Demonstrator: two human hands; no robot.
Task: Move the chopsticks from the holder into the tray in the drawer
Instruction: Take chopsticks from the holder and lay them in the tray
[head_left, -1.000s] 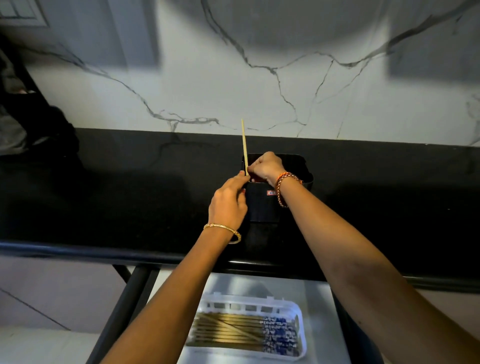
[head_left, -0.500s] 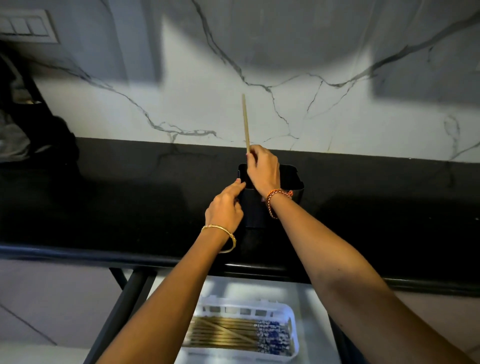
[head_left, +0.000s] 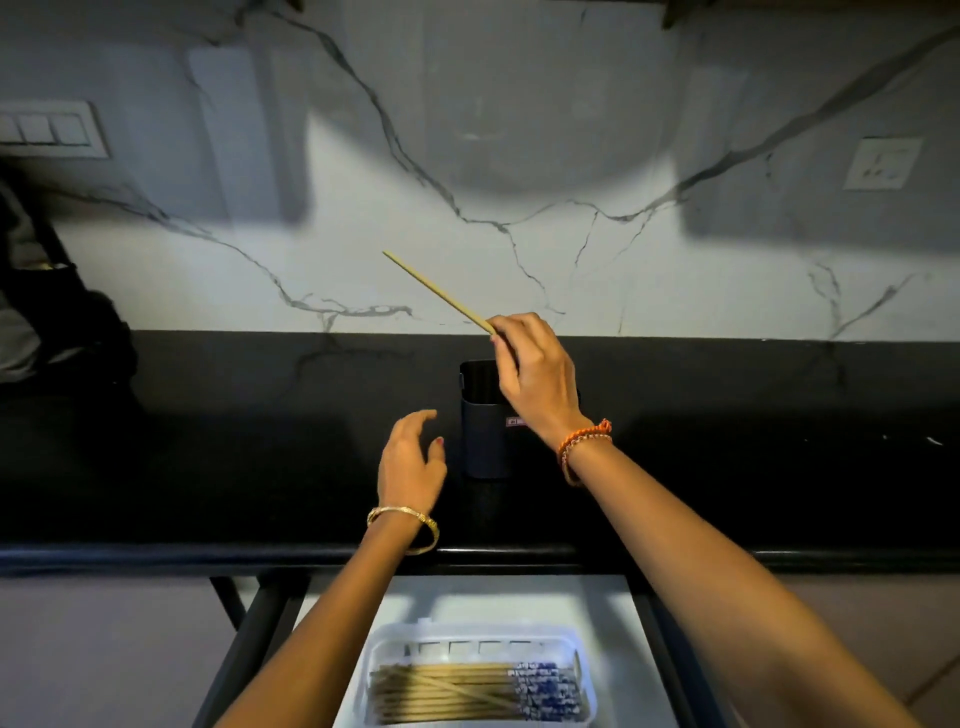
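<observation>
My right hand (head_left: 535, 371) grips one pale wooden chopstick (head_left: 439, 292) above the dark holder (head_left: 485, 431); the stick slants up and to the left, clear of the holder. The holder stands upright on the black counter (head_left: 208, 447), partly hidden by my right hand, and its inside is too dark to see. My left hand (head_left: 410, 460) hovers just left of the holder with fingers apart, touching nothing. Below the counter edge the drawer (head_left: 597, 613) stands pulled out. In it sits a white tray (head_left: 582, 644) holding several chopsticks (head_left: 467, 693) with blue-patterned ends, lying side by side.
A marble-patterned wall rises behind the counter, with a switch plate (head_left: 49, 130) at left and a socket (head_left: 881, 163) at right. A dark object (head_left: 67, 332) sits at the counter's far left. Black drawer rails flank the tray.
My right hand has lifted the chopstick out of the holder and tilted it leftward. My left hand has let go of the holder and drawn back to the left, fingers spread.
</observation>
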